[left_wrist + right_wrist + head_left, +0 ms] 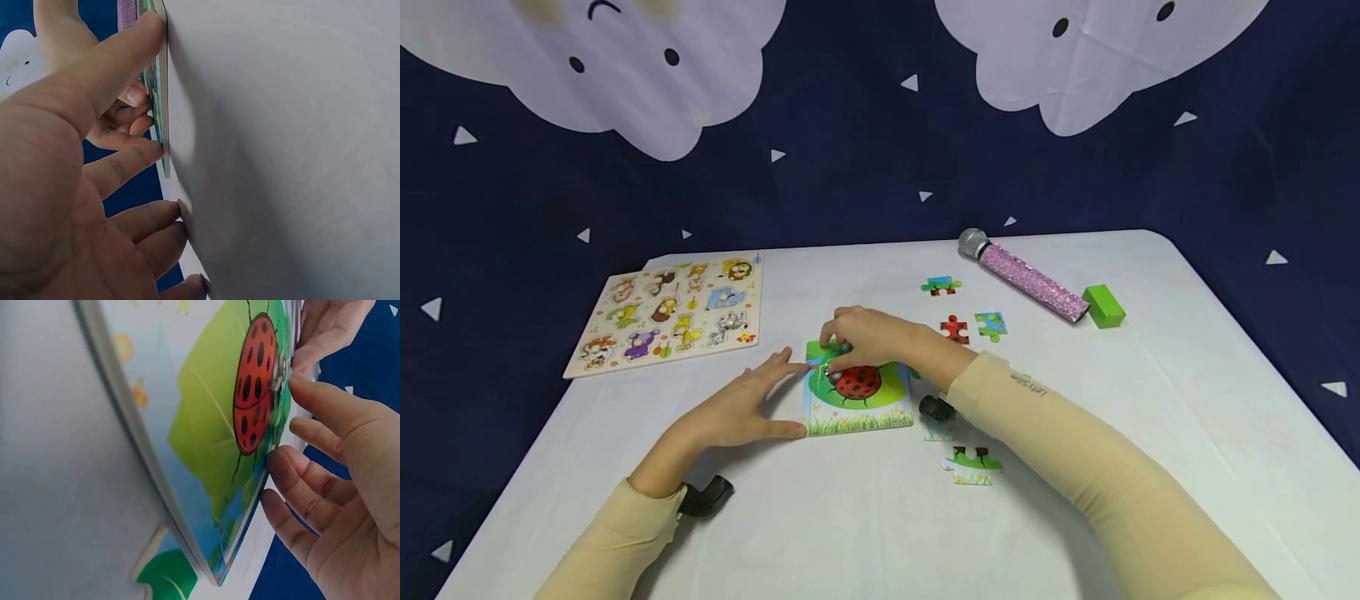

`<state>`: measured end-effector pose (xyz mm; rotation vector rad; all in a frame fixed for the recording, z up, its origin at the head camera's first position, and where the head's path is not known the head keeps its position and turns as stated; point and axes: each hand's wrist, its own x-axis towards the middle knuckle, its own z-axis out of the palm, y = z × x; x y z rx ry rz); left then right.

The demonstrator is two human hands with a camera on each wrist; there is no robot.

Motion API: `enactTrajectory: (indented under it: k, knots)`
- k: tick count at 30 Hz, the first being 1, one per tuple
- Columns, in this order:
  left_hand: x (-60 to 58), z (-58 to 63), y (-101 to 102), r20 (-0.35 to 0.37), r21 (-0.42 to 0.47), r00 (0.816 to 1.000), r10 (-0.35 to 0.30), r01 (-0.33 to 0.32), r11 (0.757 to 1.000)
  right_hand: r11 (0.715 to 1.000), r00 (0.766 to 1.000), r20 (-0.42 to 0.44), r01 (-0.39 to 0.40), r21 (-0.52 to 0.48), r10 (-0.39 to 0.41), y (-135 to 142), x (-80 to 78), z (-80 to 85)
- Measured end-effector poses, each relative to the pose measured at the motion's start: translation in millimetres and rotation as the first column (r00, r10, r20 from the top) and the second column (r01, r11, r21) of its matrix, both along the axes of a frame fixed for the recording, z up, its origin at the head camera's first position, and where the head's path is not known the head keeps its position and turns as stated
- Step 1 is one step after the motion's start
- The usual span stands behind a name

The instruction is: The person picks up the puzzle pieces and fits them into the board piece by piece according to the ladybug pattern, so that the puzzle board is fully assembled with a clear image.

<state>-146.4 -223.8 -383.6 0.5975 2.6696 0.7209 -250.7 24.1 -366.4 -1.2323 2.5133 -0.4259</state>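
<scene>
Head view first, and at far left an animal board (754,287) lies at a slant near the table's edge, set aside, it would seem, to leave working room; rows of little animals fill it, a zebra and an elephant among them, apparently seated in cut-outs, though they are too small to be sure. Next along, the left hand (741,408): fingers spread, thumb at the near corner and index finger higher up the same side, touching the ladybug board (857,404), probably bracing it against sliding. That board lies flat at the middle of the white table (820,533), serving, it appears, as the base for the picture, with the red ladybug, green leaf and grassy strip all showing. And over its far part, the right hand (872,333), fingers bent down to the surface; whether they pinch a piece or merely press, one cannot tell. The two hands work near each other, on the same board but apart. Rightward now, the loose pieces, scattered within easy reach: a green-and-red piece (942,286) farthest off, a red piece (955,329), a grassy piece (972,467) nearest the person, and a blue-green piece (992,326). Beyond them a glittery pink microphone (1033,283) lies aslant, its lower end just beside a green block (1103,307), both seemingly parked out of the way.
</scene>
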Motion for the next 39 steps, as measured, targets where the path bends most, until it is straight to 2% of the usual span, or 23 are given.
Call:
enactTrajectory:
  k: [16,26,30,35,39]
  knots:
    - [-12.7,1.7,0,0.013,-0.049,0.996,-0.093,0.093,0.994,0.996,0.994,0.083,0.076,-0.036,-0.073,31,-9.5,13.2]
    - [-16.2,2.9,-1,0.034,-0.08,0.995,-0.093,0.096,0.992,0.992,0.993,0.094,0.08,-0.1,-0.071,59,-16.9,23.4]
    - [-16.1,2.4,-1,0.03,-0.088,0.995,-0.092,0.094,0.992,0.987,0.99,0.096,0.116,-0.114,-0.105,72,-21.4,25.0]
    - [-15.5,3.1,0,0.025,-0.092,0.995,-0.093,0.095,0.991,0.979,0.985,0.058,0.17,-0.111,-0.164,90,-29.8,27.1]
    - [-15.3,3.9,1,0.022,-0.098,0.996,-0.09,0.091,0.991,0.966,0.971,0.043,0.24,-0.1,-0.237,105,-36.6,31.1]
